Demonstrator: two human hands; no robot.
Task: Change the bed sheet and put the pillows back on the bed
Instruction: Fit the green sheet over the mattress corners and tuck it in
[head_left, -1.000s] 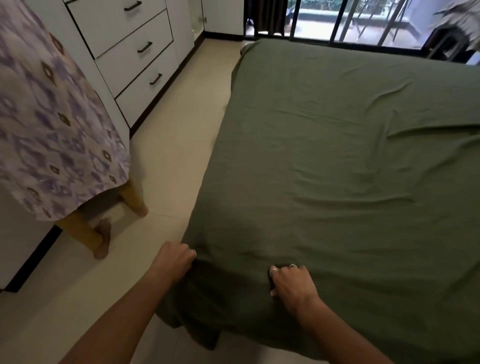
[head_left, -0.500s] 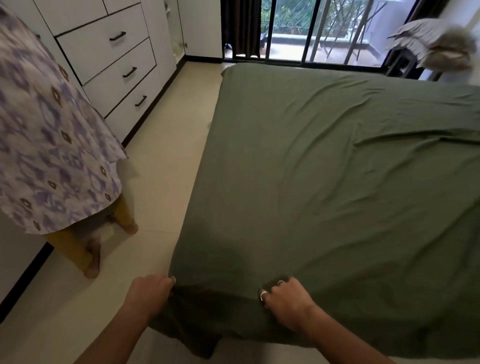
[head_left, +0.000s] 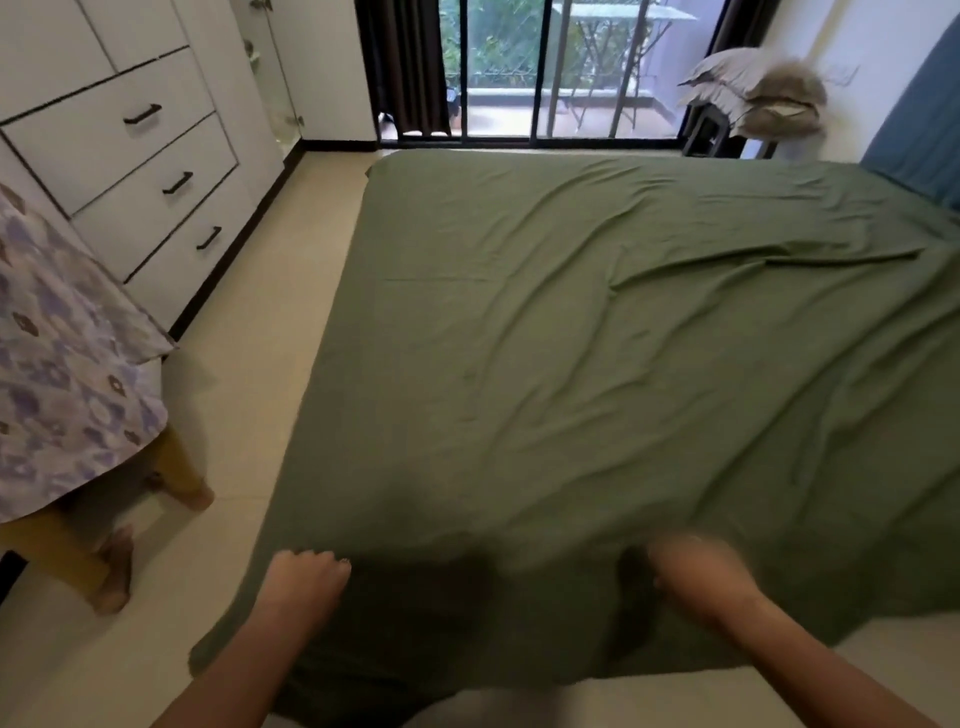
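Currently the green sheet (head_left: 623, 364) covers the bed, its near edge overhanging. Left hand (head_left: 306, 579) grips that edge at the near corner; right hand (head_left: 696, 582) is blurred, grasp indeterminate. Step: spreading the sheet. Next: tuck this edge under.

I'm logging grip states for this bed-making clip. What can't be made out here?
- Right hand, head view: motion-blurred, grip on the green sheet unreadable.
- Left hand: fingertips hidden in the sheet edge.
- Second person: cut off by the left frame edge.
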